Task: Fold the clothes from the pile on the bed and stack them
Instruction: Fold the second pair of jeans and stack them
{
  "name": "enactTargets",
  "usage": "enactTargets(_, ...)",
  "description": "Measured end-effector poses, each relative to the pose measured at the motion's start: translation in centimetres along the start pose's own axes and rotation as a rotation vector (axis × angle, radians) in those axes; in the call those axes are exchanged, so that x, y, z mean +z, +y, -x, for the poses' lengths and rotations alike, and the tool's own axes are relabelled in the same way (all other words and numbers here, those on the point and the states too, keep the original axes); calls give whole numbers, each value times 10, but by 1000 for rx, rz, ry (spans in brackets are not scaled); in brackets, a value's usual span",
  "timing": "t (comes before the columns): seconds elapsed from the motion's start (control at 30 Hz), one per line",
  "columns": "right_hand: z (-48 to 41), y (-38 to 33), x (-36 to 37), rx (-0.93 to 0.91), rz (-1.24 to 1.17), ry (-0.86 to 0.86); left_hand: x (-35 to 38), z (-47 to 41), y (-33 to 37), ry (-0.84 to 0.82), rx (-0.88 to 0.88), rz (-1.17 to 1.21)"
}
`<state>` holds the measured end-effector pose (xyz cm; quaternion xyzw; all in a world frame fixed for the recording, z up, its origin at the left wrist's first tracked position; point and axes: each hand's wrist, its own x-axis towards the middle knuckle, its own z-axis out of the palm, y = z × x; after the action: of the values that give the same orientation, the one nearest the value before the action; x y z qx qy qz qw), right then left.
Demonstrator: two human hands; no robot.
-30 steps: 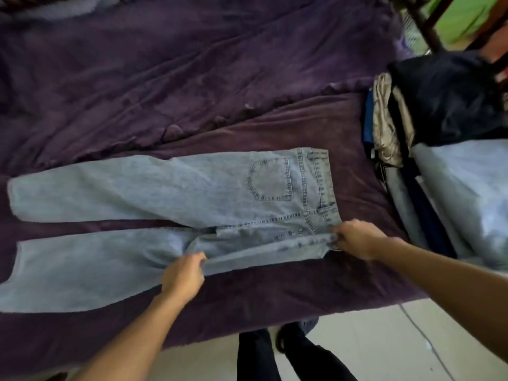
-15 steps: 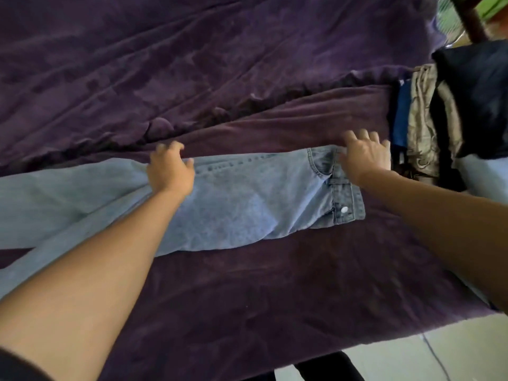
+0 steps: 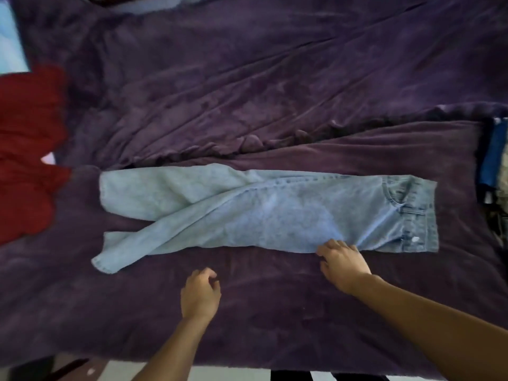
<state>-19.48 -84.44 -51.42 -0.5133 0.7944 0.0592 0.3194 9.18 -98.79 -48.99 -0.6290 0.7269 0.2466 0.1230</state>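
Note:
Light blue jeans (image 3: 275,213) lie folded lengthwise on the purple bedspread (image 3: 247,78), waistband at the right, leg ends splayed apart at the left. My right hand (image 3: 342,264) rests flat at the near edge of the jeans below the seat, fingers spread and touching the denim. My left hand (image 3: 200,294) hovers over the bedspread a little nearer than the jeans, fingers loosely curled, holding nothing. A pile of clothes (image 3: 494,160) shows only as a strip at the right edge.
A red garment (image 3: 27,149) lies on the bed at the left edge. A pale blue cloth (image 3: 11,42) sits at the top left corner. The bed's near edge and the light floor (image 3: 233,374) run along the bottom.
The jeans went from spread open to folded leg over leg. Both hands have come back from the far edge to the near side, and the left hand has let go of the denim.

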Motion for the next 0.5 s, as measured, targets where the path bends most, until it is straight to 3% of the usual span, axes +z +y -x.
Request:
enactTargets(0.2,-34,-102,-18,-117,29,-75,-61,-31,-101,61,-104,-106)
enactTargets(0.5,-153,-277,-4,-178,175,84,-89,-156,-250,81,88,-428)
